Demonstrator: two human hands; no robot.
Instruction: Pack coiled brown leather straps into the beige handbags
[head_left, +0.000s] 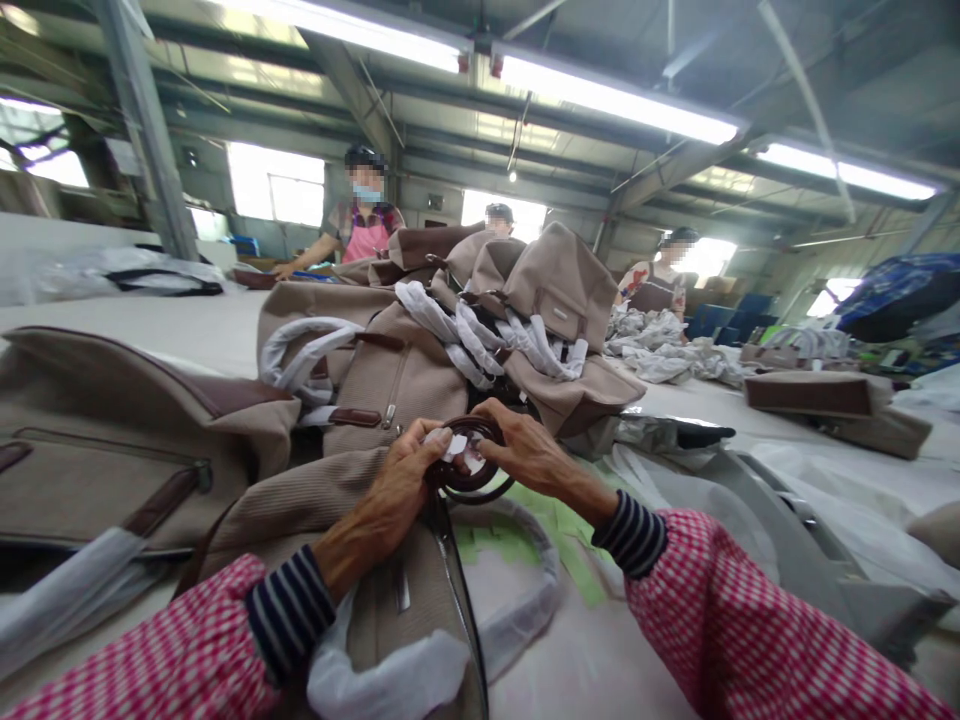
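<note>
Between my two hands is a coiled dark brown strap (480,488) with whitish wrapping at its middle. My left hand (409,465) closes on the coil's left side, thumb over the white piece. From the right, my right hand (525,450) grips the rim of the same coil with bent fingers. Directly below lies a taupe ribbed bag (375,625) with a long zipper and handles wrapped in white (405,680). Another taupe bag (112,420) with brown trim rests by my left arm.
A heap of taupe bags (555,275) with wrapped handles rises just ahead. Green paper slips (562,545) lie on the white table (585,660). To the right are a grey plastic holder (802,540) and another bag (832,400). Several co-workers, one in a pink apron (365,238), stand beyond.
</note>
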